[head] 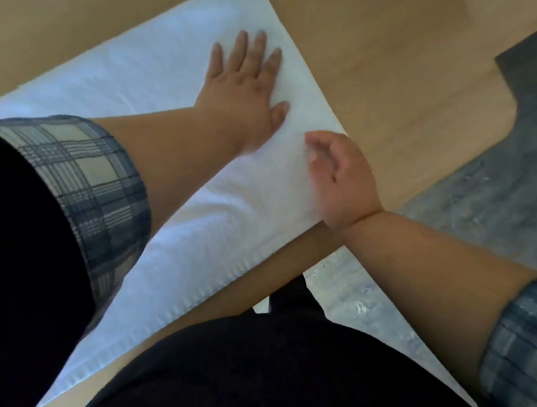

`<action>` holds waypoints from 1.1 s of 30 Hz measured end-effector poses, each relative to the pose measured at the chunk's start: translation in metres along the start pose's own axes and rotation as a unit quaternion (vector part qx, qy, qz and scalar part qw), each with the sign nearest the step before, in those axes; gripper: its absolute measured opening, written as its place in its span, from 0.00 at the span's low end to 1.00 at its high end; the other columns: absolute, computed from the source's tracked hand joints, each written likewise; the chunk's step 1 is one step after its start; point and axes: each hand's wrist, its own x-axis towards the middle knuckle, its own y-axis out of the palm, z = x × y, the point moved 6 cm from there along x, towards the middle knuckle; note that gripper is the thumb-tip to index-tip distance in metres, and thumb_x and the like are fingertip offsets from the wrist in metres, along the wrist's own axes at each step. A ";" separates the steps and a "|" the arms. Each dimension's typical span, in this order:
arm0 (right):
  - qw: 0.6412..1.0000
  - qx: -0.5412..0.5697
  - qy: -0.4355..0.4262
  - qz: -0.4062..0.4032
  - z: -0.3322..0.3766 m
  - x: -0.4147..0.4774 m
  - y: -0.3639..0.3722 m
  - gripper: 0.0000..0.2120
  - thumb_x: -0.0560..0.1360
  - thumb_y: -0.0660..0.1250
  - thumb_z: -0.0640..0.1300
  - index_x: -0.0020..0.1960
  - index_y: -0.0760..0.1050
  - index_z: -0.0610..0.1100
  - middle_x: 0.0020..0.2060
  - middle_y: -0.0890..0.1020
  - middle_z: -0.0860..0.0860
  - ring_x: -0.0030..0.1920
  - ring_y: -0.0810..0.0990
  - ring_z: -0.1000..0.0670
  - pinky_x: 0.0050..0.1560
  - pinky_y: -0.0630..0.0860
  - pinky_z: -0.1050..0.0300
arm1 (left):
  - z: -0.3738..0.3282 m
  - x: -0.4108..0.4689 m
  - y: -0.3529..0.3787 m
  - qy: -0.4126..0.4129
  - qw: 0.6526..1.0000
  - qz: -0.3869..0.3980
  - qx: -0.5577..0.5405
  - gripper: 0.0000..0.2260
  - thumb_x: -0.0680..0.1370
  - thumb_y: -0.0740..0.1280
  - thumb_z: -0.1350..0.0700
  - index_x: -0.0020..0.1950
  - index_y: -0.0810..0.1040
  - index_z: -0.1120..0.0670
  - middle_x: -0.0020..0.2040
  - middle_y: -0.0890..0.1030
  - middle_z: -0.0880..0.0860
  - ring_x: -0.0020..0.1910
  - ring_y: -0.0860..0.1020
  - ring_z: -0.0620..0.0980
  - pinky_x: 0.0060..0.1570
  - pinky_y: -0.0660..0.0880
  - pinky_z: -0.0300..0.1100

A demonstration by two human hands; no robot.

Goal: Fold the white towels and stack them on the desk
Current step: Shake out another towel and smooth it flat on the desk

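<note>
- Across the middle of the worktop lies a white towel, spread flat in a long rectangular band that runs from the far edge down to the near edge.
- Its cloth looks soft and finely napped; a ribbed hem shows along the long side nearest the near edge, and faint creases cross the part under the arms.
- Flat on the towel rests the left hand, palm down, fingers spread and straight, gripping nothing.
- At the towel's right-hand corner the right hand sits loosely curled, fingers bent onto the cloth; whether it pinches the edge I cannot tell.
- Both forearms are bare, with a plaid sleeve in grey-blue and cream rolled up on the left arm and a similar one on the right.
- Smooth, pale wood-toned board makes up the worktop, with a straight near edge.
- Beyond that edge, to the right, a mottled grey floor shows, and dark clothing fills the bottom of the view.
</note>
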 end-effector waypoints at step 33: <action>0.947 -0.320 0.007 0.036 0.033 0.002 0.066 0.31 0.83 0.53 0.47 0.82 0.46 0.44 0.82 0.47 0.45 0.81 0.43 0.46 0.79 0.39 0.43 | 0.017 -0.142 0.030 -0.022 0.998 -0.032 -0.054 0.32 0.79 0.50 0.38 0.80 0.56 0.50 0.81 0.55 0.53 0.80 0.48 0.52 0.76 0.38 0.52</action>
